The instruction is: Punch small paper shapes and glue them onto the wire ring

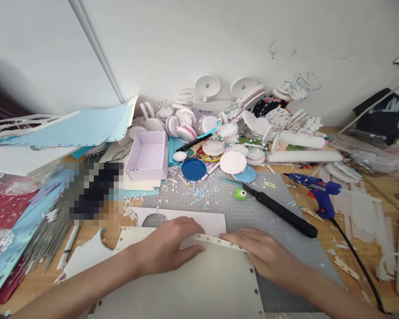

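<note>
A large cream paper sheet [193, 288] lies in front of me, small flower-shaped holes punched along its borders. Its far edge is folded up into a narrow strip. My left hand [164, 243] is closed on that edge, thumb on the near side and fingers curled over the far side. Farther right along the same strip, my right hand [269, 252] grips the edge near the sheet's corner; its thumb is mostly hidden. Beneath the sheet is white paper [209, 220] with round cut-outs. A green craft punch [240, 194] sits beyond my hands on the grey cutting mat [272, 283].
A black-handled tool [282, 212] lies across the mat. Right of it rests a blue glue gun [324, 190] with its cord. Behind stand a lilac box [146, 172], a blue lid [193, 169] and piled white foam discs [232, 162]. Paper sheets [83, 126] overhang at left.
</note>
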Action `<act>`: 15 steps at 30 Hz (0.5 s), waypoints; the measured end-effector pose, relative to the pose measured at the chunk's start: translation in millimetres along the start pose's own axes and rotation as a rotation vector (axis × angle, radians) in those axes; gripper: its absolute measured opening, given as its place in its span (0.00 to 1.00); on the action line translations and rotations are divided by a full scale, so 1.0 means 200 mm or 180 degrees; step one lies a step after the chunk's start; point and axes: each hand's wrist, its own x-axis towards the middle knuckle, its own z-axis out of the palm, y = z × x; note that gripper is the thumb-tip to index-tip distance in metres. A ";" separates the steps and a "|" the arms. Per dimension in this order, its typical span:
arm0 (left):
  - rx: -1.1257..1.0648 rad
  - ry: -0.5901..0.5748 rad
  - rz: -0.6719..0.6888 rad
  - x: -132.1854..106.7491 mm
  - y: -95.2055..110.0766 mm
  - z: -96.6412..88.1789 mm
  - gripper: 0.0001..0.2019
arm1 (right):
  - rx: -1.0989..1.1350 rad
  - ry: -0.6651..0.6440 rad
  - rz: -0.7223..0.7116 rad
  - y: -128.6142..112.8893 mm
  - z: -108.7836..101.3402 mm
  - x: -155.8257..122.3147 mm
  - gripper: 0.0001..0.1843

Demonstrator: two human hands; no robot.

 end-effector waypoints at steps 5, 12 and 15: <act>-0.0360 -0.0252 -0.0357 0.05 0.08 -0.10 0.21 | -0.0254 0.0411 -0.0245 -0.04 -0.03 0.04 0.22; -0.1056 -0.0288 -0.0637 0.05 0.13 -0.16 0.17 | 0.0116 0.0460 -0.0208 -0.12 -0.07 0.10 0.28; -0.0870 -0.0006 -0.0650 0.03 0.14 -0.15 0.14 | 0.0326 0.0229 0.0112 -0.16 -0.09 0.10 0.30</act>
